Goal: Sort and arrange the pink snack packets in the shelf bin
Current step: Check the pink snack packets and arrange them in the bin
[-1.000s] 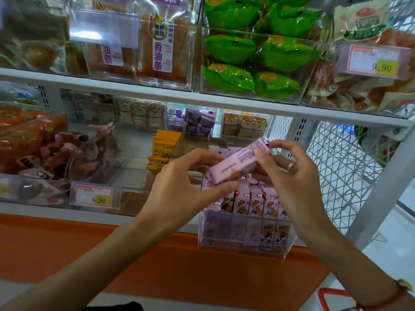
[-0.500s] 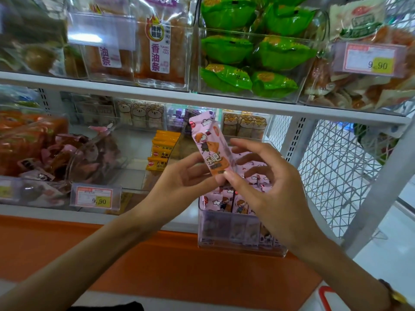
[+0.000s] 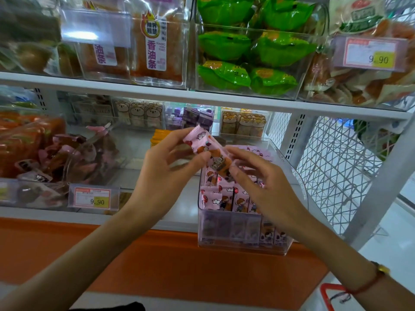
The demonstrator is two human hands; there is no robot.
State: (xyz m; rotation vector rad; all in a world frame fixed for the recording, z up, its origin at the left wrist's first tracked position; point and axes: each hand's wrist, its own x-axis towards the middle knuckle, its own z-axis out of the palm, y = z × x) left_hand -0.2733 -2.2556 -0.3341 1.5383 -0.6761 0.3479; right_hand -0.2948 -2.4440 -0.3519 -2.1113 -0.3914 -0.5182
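Tilted from upright since half a second ago, the pink packet [image 3: 207,151] now lies diagonally. Left hand [image 3: 167,173] pinches its upper end; right hand [image 3: 258,182] pinches its lower end. Directly below the grip, the clear bin [image 3: 242,230] holds upright pink packets [image 3: 226,198].

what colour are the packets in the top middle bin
Bright green packets with orange-yellow patches, seen in the head view.

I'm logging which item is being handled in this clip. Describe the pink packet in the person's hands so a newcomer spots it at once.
Start at the clear plastic bin at the lower shelf's front edge, filled with upright pink packets. Just above it, the left hand and right hand pinch one pink cartoon-printed snack packet. Unlike its neighbours, it is tilted and outside the bin.
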